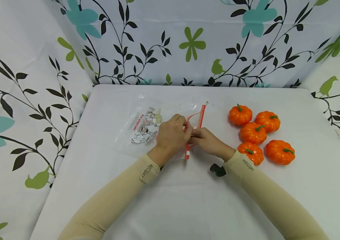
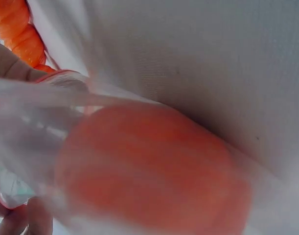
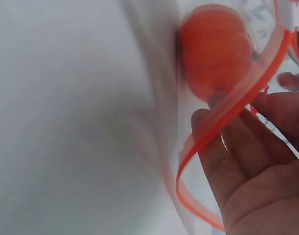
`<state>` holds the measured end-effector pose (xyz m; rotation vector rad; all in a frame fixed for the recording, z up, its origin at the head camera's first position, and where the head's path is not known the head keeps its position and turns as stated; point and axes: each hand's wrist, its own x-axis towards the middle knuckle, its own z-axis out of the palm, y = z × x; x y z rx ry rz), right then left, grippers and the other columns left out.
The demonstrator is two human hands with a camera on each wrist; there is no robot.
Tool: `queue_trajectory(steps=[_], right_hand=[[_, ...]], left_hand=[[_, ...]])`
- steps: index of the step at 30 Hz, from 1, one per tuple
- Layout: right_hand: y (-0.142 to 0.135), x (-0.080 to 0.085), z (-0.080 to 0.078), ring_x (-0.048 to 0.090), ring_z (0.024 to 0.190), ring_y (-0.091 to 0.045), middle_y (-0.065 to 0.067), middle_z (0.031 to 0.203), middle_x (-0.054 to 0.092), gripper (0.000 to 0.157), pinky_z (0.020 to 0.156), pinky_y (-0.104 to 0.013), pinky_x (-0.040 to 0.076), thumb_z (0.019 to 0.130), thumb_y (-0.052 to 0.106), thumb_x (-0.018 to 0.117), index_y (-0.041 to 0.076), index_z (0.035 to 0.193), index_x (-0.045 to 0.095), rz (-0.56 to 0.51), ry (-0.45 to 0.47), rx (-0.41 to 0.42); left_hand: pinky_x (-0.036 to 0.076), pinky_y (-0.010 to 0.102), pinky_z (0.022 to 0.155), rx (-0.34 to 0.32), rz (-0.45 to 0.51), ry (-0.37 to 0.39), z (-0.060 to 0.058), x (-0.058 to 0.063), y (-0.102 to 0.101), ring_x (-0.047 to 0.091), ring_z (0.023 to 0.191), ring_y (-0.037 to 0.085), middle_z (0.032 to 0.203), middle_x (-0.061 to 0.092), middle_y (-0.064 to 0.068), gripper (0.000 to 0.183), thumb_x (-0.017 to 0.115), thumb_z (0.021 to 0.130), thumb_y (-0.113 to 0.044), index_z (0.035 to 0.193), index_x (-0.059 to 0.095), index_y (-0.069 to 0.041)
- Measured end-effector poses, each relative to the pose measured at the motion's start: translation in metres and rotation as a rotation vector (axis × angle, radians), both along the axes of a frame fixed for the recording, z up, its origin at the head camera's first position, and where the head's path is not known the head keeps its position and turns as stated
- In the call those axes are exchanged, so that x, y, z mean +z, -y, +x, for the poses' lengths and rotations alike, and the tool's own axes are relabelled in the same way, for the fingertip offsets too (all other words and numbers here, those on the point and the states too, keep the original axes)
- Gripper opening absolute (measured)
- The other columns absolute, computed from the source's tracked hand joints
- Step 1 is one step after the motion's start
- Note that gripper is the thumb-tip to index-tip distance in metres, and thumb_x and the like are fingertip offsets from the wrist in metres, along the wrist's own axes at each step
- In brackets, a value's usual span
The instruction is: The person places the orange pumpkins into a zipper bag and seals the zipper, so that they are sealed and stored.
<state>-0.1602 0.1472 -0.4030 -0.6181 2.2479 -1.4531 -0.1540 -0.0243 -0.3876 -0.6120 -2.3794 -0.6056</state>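
Note:
A clear plastic zip bag [image 1: 125, 140] with printed cartoon figures and an orange-red zip strip [image 1: 202, 115] lies on the table, its mouth facing right. Inside it sits an orange toy pumpkin [image 3: 215, 49], seen through the film in the left wrist view as a blurred orange shape [image 2: 154, 166]. My left hand [image 1: 173, 133] pinches the bag's edge at the mouth, its fingertips partly hidden. My right hand [image 1: 209, 143] is at the opening; in the right wrist view its fingers [image 3: 237, 152] extend past the zip strip, fingertips close to the pumpkin.
Several orange toy pumpkins [image 1: 252, 133] with green stems stand grouped on the white table [image 1: 158, 206], right of the bag. A small dark object [image 1: 218, 170] shows by my right wrist. A leaf-patterned cloth [image 1: 170, 43] hangs behind the table and at both sides.

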Motion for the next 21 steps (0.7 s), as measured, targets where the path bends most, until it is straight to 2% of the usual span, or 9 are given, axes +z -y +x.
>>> queue_trajectory(steps=[4,7,10,13,15,17,21], right_hand=[[-0.015,0.008,0.005,0.065,0.111,-0.028,-0.011,0.123,0.069,0.036,0.098,-0.042,0.051,0.101,0.003,0.053,0.001,0.136,0.062,0.028,-0.044,-0.033],[-0.029,0.020,0.011,0.060,0.124,-0.026,-0.008,0.134,0.064,0.038,0.103,-0.046,0.047,0.102,0.005,0.054,0.006,0.139,0.061,0.068,-0.108,-0.091],[-0.044,0.034,0.017,0.056,0.128,-0.025,-0.005,0.142,0.059,0.037,0.103,-0.049,0.046,0.102,0.009,0.056,0.009,0.139,0.062,0.111,-0.192,-0.147],[-0.061,0.046,0.021,0.053,0.131,-0.024,-0.002,0.147,0.053,0.044,0.104,-0.051,0.045,0.101,0.015,0.062,0.013,0.145,0.057,0.138,-0.275,-0.183],[-0.071,0.055,0.025,0.050,0.134,-0.025,-0.002,0.151,0.048,0.057,0.107,-0.052,0.042,0.097,0.022,0.069,0.018,0.150,0.050,0.165,-0.316,-0.208],[-0.082,0.062,0.027,0.046,0.137,-0.028,0.000,0.156,0.042,0.076,0.109,-0.057,0.038,0.091,0.031,0.077,0.028,0.156,0.039,0.207,-0.346,-0.230],[-0.101,0.076,0.034,0.029,0.147,-0.029,0.011,0.165,0.020,0.113,0.109,-0.069,0.026,0.073,0.041,0.090,0.046,0.159,0.017,0.291,-0.345,-0.258]], left_hand=[[0.047,0.030,0.046,-0.005,0.041,0.080,-0.002,0.003,-0.003,0.058,0.054,0.017,0.076,0.067,0.006,0.015,0.066,0.089,-0.010,0.075,0.068,-0.004],[0.048,0.030,0.048,-0.006,0.041,0.121,-0.004,0.004,-0.005,0.059,0.056,0.017,0.076,0.069,0.007,0.017,0.066,0.090,-0.012,0.077,0.071,-0.003],[0.048,0.031,0.050,0.005,0.019,0.143,-0.005,0.004,-0.005,0.062,0.059,0.018,0.078,0.071,0.006,0.018,0.066,0.091,-0.015,0.079,0.073,-0.004],[0.048,0.030,0.050,0.012,0.005,0.168,-0.007,0.004,-0.006,0.062,0.059,0.017,0.080,0.072,0.005,0.019,0.065,0.092,-0.016,0.080,0.074,-0.005],[0.048,0.030,0.050,0.010,0.008,0.184,-0.009,0.004,-0.006,0.061,0.059,0.016,0.080,0.073,0.006,0.019,0.065,0.093,-0.016,0.080,0.074,-0.005],[0.046,0.029,0.049,0.006,0.020,0.203,-0.010,0.004,-0.005,0.058,0.057,0.016,0.079,0.072,0.007,0.019,0.065,0.093,-0.017,0.081,0.073,-0.005],[0.042,0.028,0.049,0.002,0.065,0.248,-0.015,0.003,-0.004,0.054,0.056,0.016,0.078,0.072,0.009,0.019,0.064,0.094,-0.017,0.083,0.073,-0.005]])
